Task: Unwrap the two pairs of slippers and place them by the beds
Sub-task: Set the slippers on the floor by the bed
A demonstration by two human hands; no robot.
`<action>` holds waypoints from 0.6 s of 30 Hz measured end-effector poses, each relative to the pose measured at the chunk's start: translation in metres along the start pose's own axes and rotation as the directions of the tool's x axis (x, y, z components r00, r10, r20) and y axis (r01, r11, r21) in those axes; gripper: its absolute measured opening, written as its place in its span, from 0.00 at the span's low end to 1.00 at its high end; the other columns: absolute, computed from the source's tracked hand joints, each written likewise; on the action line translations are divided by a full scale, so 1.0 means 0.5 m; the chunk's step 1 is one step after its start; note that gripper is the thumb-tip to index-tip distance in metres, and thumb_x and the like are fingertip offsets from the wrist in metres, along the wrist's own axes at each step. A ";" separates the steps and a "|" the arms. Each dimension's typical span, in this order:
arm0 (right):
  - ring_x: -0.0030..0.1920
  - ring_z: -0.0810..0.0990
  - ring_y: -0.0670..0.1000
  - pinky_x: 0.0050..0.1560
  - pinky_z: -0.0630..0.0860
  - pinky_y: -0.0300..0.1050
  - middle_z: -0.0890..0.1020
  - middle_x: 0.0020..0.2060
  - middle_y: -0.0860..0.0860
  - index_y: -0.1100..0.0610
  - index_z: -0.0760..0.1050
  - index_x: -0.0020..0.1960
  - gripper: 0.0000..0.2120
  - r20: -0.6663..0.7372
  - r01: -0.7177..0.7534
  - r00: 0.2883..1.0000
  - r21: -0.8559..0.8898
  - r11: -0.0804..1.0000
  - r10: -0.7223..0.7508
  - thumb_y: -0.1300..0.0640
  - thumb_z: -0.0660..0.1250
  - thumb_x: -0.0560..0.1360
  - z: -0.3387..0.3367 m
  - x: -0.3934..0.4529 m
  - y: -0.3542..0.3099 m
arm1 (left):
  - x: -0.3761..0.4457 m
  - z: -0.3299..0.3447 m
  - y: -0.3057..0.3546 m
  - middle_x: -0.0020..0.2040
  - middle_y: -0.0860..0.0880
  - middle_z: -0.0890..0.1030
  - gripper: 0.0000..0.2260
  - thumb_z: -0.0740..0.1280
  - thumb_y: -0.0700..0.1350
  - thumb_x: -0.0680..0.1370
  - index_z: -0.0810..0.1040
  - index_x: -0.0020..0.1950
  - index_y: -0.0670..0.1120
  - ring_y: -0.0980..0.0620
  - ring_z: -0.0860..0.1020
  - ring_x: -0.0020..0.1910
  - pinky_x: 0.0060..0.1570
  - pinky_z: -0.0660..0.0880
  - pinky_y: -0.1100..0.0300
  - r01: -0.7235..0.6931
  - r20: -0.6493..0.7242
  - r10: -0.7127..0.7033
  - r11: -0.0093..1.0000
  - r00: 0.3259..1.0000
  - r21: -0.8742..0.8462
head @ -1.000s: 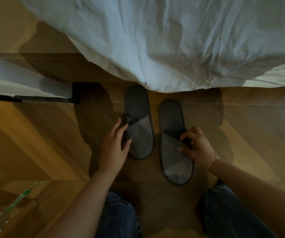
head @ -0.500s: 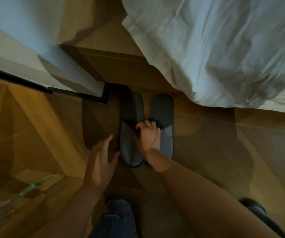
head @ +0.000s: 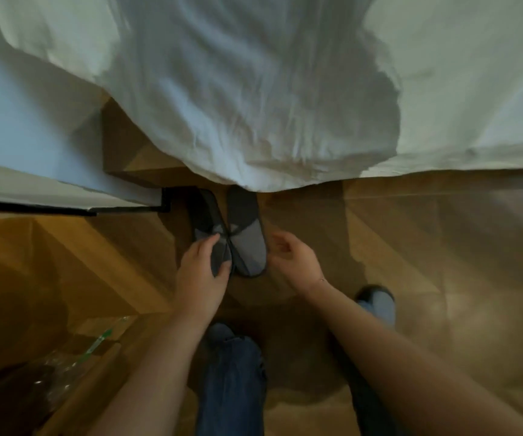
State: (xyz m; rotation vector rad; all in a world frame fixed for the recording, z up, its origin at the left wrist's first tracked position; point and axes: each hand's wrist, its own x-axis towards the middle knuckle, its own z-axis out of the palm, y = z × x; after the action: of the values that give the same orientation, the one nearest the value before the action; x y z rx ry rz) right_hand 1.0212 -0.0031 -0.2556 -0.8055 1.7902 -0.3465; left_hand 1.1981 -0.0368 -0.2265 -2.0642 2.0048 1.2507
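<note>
While the left hand (head: 202, 272) reaches down to the left slipper (head: 211, 229), its fingers (head: 208, 245) curve over the strap and its thumb (head: 224, 269) presses at the slipper's near edge, so the toe end is pinched between them. The right hand (head: 291, 258) hangs just beside the right slipper (head: 247, 237), fingers loosely curled and a little apart, holding nothing; whether a fingertip touches the slipper's rim cannot be told. Two slippers lie side by side on the wooden floor (head: 411, 262), touching near the toes, their heels tucked under the hanging edge of the white duvet (head: 254, 105). They are flat, dark grey and soft-looking, with rounded ends, a thin dark rim and a paler grey band across each. The duvet is creased and rumpled cloth. The floor is smooth, glossy brown boards. At lower left lies one piece of crumpled clear plastic wrapper (head: 65, 369) with a green strip. Two legs in blue jeans (head: 232, 379) show below.
</note>
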 end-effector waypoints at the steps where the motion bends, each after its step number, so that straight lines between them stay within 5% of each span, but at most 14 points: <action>1: 0.65 0.74 0.51 0.61 0.73 0.45 0.75 0.65 0.51 0.54 0.67 0.71 0.25 -0.035 -0.024 0.999 0.037 0.999 0.026 0.57 0.67 0.75 -0.041 -0.051 -0.013 | -0.023 -0.025 0.047 0.70 0.48 0.70 0.23 0.66 0.46 0.78 0.67 0.72 0.49 0.49 0.67 0.70 0.68 0.66 0.52 -0.015 0.016 0.016 1.000 1.000 -0.019; 6: 0.64 0.74 0.49 0.63 0.74 0.48 0.75 0.64 0.50 0.51 0.68 0.70 0.23 -0.138 -0.108 0.979 0.266 0.958 0.148 0.58 0.66 0.76 -0.232 -0.302 -0.074 | -0.155 -0.150 0.281 0.70 0.49 0.70 0.23 0.66 0.46 0.78 0.66 0.72 0.50 0.50 0.68 0.69 0.67 0.68 0.53 -0.094 0.118 0.102 0.993 0.988 -0.072; 11: 0.60 0.75 0.46 0.54 0.74 0.38 0.76 0.58 0.46 0.52 0.70 0.68 0.20 -0.258 -0.076 0.940 0.472 0.878 0.221 0.58 0.66 0.76 -0.390 -0.530 -0.110 | -0.301 -0.251 0.499 0.70 0.51 0.70 0.23 0.67 0.45 0.77 0.67 0.72 0.51 0.53 0.68 0.69 0.68 0.67 0.54 -0.227 0.213 0.237 0.971 0.948 -0.073; 18: 0.63 0.72 0.47 0.56 0.71 0.39 0.74 0.62 0.48 0.52 0.68 0.69 0.22 -0.390 -0.017 0.882 0.536 0.844 0.266 0.59 0.66 0.76 -0.626 -0.750 -0.055 | -0.456 -0.231 0.769 0.68 0.55 0.71 0.23 0.68 0.45 0.77 0.68 0.71 0.53 0.60 0.69 0.63 0.59 0.66 0.61 -0.300 0.273 0.309 0.951 0.911 -0.073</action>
State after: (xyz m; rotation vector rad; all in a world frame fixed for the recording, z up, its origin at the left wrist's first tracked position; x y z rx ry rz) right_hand 0.8112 0.1819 0.1455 -0.1971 2.0290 -0.9361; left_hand 0.9651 0.0249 0.1676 -1.5099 2.2353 1.5279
